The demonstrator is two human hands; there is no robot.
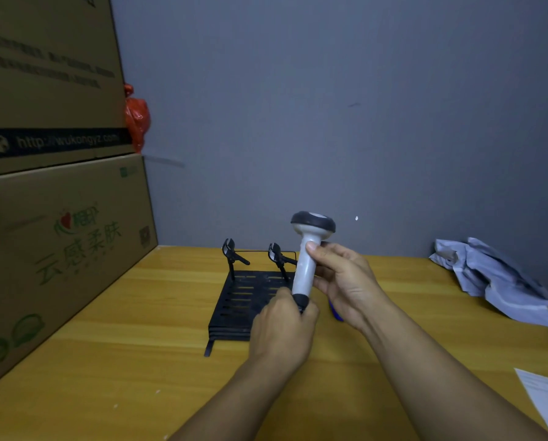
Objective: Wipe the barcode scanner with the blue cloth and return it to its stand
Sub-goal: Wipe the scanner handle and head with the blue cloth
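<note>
**Upright: barcode scanner gripped in both hands above its stand**

Centrally, over a yellow wooden tabletop (107, 361), a white handheld barcode scanner with a black oval head and black base cap (307, 262), held upright and clear of the table, head uppermost. Left hand (282, 332) closed around the black bottom end of the handle, fingers curled tight on it. Right hand (345, 281) wrapped on the white middle of the handle, thumb pressed across the front just under the head, fingers behind.

Directly behind and below the scanner, a black slotted metal stand with a flat base (240, 300), resting on the table, its near right corner hidden by the left hand. Two black clip-like holders on thin posts rising from the stand's far edge, one at the left (229, 249), one just left of the scanner handle (275, 254). Scanner not seated in either holder.

Barely visible under the right hand, a sliver of bright blue cloth (335, 311) on the table; most of it hidden.

Far right, a crumpled grey plastic mailing bag (495, 278) against a grey wall (330, 106), and a white sheet of paper (546, 396) at the table's edge. Left, two stacked brown cardboard boxes (59, 233) with green printing, and a red plastic bag (137, 116) tucked beside the upper box.
</note>
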